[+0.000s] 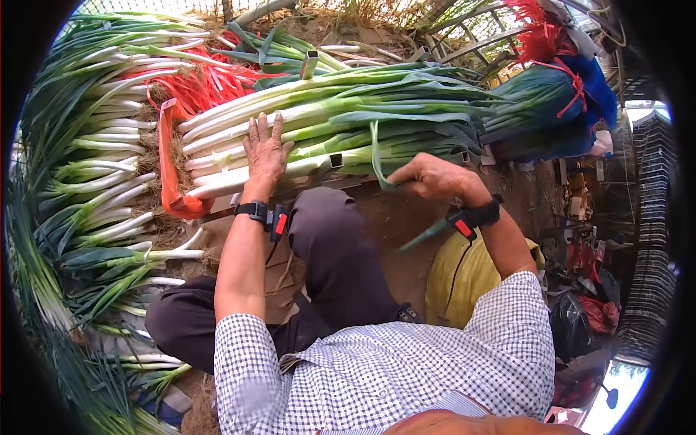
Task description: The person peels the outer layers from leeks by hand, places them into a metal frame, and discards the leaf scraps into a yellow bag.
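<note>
A row of trimmed leeks (312, 119) lies across a low stand, white ends to the left and green leaves to the right. My left hand (265, 151) rests flat on their white stalks, fingers stretched and apart. Closed in a pinch, my right hand (433, 177) grips the end of a long green leek leaf (376, 148), which bends up toward the pile. Square metal posts (310, 65) stick up at the stand's edges. An orange band (168, 156) wraps the left end of the stand.
More leeks (109, 188) with roots line the left side. Red plastic strips (210, 80) lie behind the stand. Tied leeks in blue netting (551, 101) sit at the back right. A yellow sack (457, 279) stands by my right arm, near a black plastic bag (573, 326).
</note>
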A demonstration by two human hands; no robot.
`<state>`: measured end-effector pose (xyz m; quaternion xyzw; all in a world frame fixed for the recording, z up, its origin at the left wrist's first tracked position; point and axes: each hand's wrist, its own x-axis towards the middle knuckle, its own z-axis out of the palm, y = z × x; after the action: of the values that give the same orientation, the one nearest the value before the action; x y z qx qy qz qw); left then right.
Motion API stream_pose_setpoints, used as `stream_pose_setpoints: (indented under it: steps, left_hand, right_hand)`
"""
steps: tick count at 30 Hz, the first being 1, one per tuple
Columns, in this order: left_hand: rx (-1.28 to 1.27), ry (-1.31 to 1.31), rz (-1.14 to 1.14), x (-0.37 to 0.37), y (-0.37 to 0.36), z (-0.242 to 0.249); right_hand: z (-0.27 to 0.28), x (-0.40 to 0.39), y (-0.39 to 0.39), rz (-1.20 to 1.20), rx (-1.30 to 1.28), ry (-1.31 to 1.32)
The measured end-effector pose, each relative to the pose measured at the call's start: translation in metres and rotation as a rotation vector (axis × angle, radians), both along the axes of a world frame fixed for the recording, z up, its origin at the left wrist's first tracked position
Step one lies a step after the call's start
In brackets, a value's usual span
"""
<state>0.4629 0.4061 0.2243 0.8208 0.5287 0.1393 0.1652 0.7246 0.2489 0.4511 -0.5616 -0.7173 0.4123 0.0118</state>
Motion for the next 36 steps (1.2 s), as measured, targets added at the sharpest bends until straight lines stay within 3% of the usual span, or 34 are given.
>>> stream_pose_setpoints:
  steps: [4, 6, 8, 10, 12, 14, 15, 17, 20, 25, 28, 31, 34, 36]
  left_hand:
    - [-0.012, -0.046, -0.002, -0.002, 0.001, -0.001]
    - [-0.038, -0.007, 0.009, -0.002, 0.002, -0.001]
    - [-0.046, 0.004, 0.007, 0.0, 0.001, 0.0]
    - [-0.026, -0.029, 0.001, 0.002, 0.002, -0.003]
    - [-0.03, -0.04, 0.006, -0.001, 0.0, -0.006]
    - [-0.045, -0.032, 0.005, -0.001, 0.0, 0.0]
    - [-0.045, -0.041, 0.001, -0.002, 0.0, -0.002]
    - [-0.038, -0.049, 0.005, -0.002, 0.002, -0.003]
    - [-0.031, -0.047, 0.005, -0.001, -0.003, -0.005]
    - [-0.016, -0.005, 0.009, 0.002, 0.002, -0.008]
    - [-0.007, 0.005, 0.0, -0.001, 0.005, -0.007]
    - [-0.052, 0.005, -0.006, -0.001, 0.002, -0.003]
    - [-0.05, -0.012, 0.002, -0.001, 0.002, -0.008]
    - [-0.034, 0.019, -0.006, -0.001, 0.006, -0.013]
  right_hand:
    - [0.087, -0.014, -0.014, 0.094, -0.09, 0.234]
    - [0.105, 0.018, -0.031, -0.196, 0.041, 0.406]
    - [0.106, 0.045, -0.017, -0.418, 0.125, 0.339]
    - [0.07, 0.061, 0.019, -0.403, 0.246, 0.167]
    - [-0.005, 0.07, 0.055, -0.425, 0.315, -0.057]
    - [-0.087, 0.081, 0.074, -0.125, 0.632, -0.502]
    - [-0.104, 0.083, 0.078, -0.175, 0.631, -0.569]
    - [-0.103, 0.073, 0.081, -0.264, 0.642, -0.643]
    - [-0.092, 0.078, 0.089, -0.133, 0.634, -0.601]
    - [-0.007, -0.012, 0.08, 0.091, 0.25, -0.184]
    - [0.034, 0.0, 0.074, 0.069, 0.134, -0.239]
    - [0.082, 0.072, 0.019, -0.147, 0.403, -0.058]
    - [0.163, 0.099, -0.049, -0.678, 0.307, 0.109]
    - [0.194, 0.145, -0.113, -0.874, 0.63, 0.045]
